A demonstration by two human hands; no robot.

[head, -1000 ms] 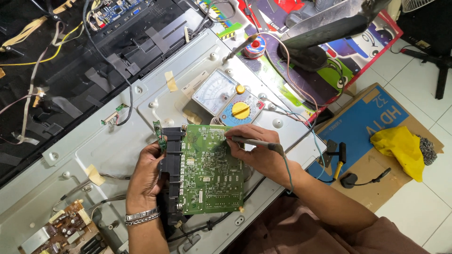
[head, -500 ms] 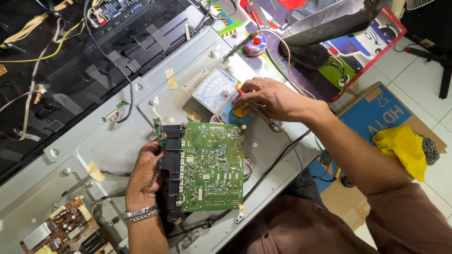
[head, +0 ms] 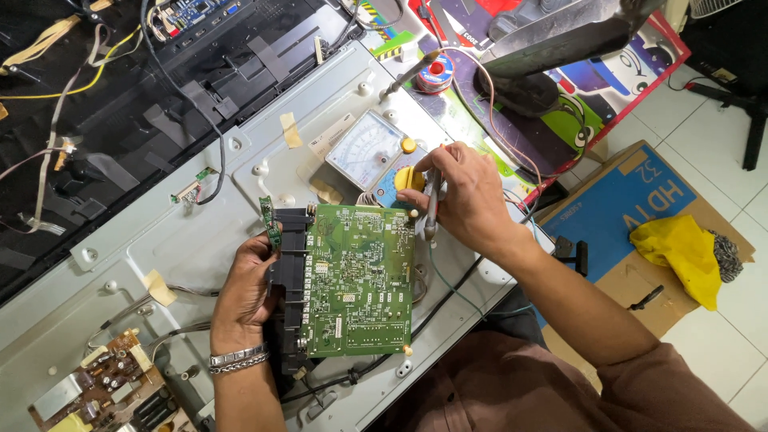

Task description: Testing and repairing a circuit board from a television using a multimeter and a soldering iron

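Observation:
My left hand (head: 244, 292) grips the left edge of a green circuit board (head: 360, 280), which lies solder side up on a grey metal back panel (head: 160, 248). My right hand (head: 468, 196) is just above the board's top right corner. It holds a thin pen-like tool (head: 432, 212) with a trailing cable, tip pointing down. Its fingertips touch the yellow dial (head: 406, 178) of an analog multimeter (head: 364, 152) lying on the panel.
A solder spool (head: 436, 72) and a dark stand (head: 560, 40) sit on a colourful mat at the back right. A blue cardboard box (head: 640, 200) with a yellow cloth (head: 680, 252) lies on the tiled floor. A brown circuit board (head: 104, 384) rests bottom left.
My right hand lifted off the green board with the tool and moved up to the multimeter's yellow dial. My left hand kept its grip on the board.

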